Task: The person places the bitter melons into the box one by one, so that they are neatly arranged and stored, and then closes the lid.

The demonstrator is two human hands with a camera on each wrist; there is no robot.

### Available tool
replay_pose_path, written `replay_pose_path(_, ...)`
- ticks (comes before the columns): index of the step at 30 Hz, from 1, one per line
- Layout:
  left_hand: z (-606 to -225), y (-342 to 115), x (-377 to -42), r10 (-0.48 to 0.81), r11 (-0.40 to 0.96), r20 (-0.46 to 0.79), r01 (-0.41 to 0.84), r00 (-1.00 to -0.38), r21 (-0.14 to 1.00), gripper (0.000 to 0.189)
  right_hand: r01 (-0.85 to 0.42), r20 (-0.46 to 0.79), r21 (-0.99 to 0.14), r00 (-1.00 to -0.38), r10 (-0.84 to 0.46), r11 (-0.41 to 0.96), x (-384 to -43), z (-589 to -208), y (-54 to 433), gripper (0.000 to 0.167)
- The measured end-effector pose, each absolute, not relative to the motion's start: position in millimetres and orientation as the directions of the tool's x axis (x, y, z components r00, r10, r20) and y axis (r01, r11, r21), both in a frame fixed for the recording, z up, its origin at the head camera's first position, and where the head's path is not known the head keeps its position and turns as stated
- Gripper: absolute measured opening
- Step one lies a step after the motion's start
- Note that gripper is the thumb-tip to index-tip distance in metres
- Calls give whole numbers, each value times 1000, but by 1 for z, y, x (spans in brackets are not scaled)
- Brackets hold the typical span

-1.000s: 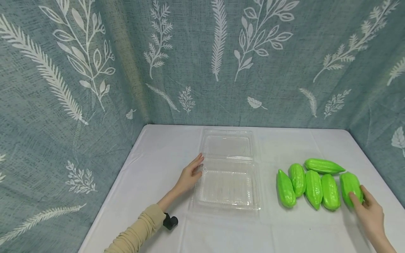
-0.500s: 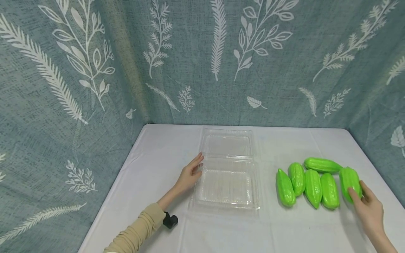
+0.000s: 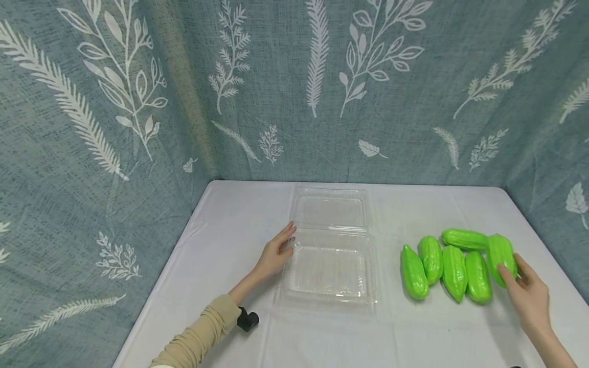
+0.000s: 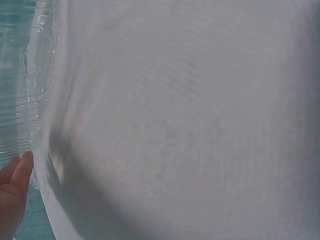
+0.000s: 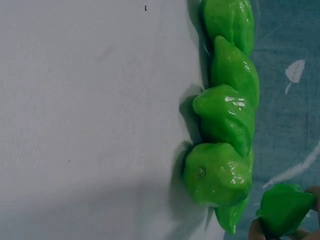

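In the head view my right hand (image 3: 529,296) grips a glossy green ribbed gourd (image 3: 499,255) between thumb and fingers; in the right wrist view this gourd (image 5: 282,210) appears raised off the cloth. Several similar green gourds (image 3: 454,273) lie close together just left of it, one of them crosswise (image 3: 462,239) behind the others. A clear plastic clamshell container (image 3: 327,271) lies with its lid (image 3: 329,209) folded back, and nothing is inside. My left hand (image 3: 273,258) has its fingers extended at the container's left rim, touching it; the left wrist view shows fingertips (image 4: 26,165) there.
A white cloth covers the table (image 3: 340,337). A small black object (image 3: 248,321) sits beside the left forearm. Blue-green patterned curtains (image 3: 285,92) hang behind the table and at both sides.
My right hand has moved away from me and slightly left, bringing the gripped gourd up near the crosswise one's tip. The left hand and the container stay put.
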State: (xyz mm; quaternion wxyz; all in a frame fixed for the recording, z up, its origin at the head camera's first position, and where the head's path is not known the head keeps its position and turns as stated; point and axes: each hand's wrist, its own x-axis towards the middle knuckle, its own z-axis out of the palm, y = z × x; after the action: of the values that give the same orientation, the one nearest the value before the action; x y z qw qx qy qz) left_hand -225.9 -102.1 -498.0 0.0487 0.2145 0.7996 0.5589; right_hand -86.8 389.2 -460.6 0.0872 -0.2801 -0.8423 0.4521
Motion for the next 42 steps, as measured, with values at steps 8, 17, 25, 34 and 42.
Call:
replay_pose_path(8,-502,-104,-228,407,270,171,298,-897,916,58,365,-79,-813,-841,535,453,-95,-462,387,68)
replay_pose_path(17,-497,-102,-228,392,280,161,284,-906,917,58,307,-54,-839,-869,492,450,-102,-456,375,68)
replay_pose_path(25,-467,-100,-213,421,289,138,276,-897,917,55,251,-35,-845,-907,421,471,-115,-462,368,68)
replay_pose_path(34,-466,-101,-212,419,292,126,265,-899,919,56,249,-93,-841,-941,325,480,-122,-442,332,72)
replay_pose_path(42,-466,-101,-212,422,293,126,267,-898,918,56,178,-50,-872,-959,279,457,-129,-436,313,71)
